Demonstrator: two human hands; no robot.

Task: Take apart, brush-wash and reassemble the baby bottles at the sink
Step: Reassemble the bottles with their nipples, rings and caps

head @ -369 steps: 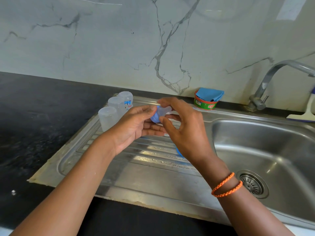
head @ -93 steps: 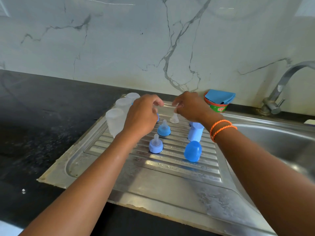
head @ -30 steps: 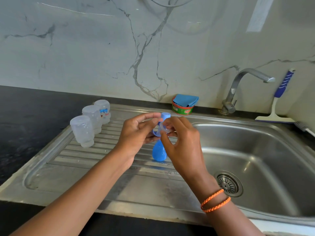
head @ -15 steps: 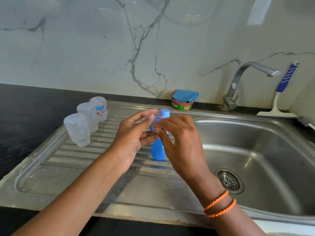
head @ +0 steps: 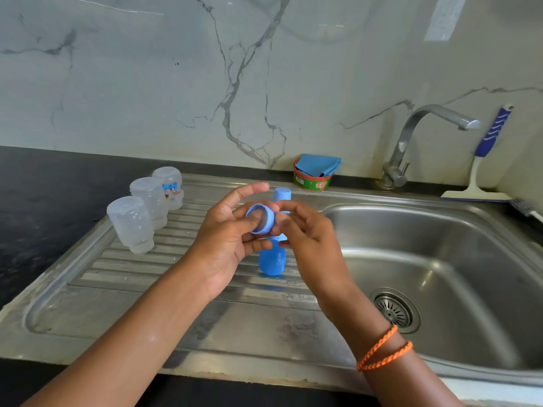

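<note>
Both hands are up over the draining board (head: 88,304): the left hand (head: 223,245) has its grip curled round a blue screw ring (head: 261,220), thumb tucked into the opening, and the right hand (head: 311,242) pinches its far side. I'd guess wet fingers could let the ring slip and drop into the sink (head: 470,274), or knock over the blue caps (head: 271,259) standing just below. Three clear bottles (head: 132,224) stand upside down, well clear.
</note>
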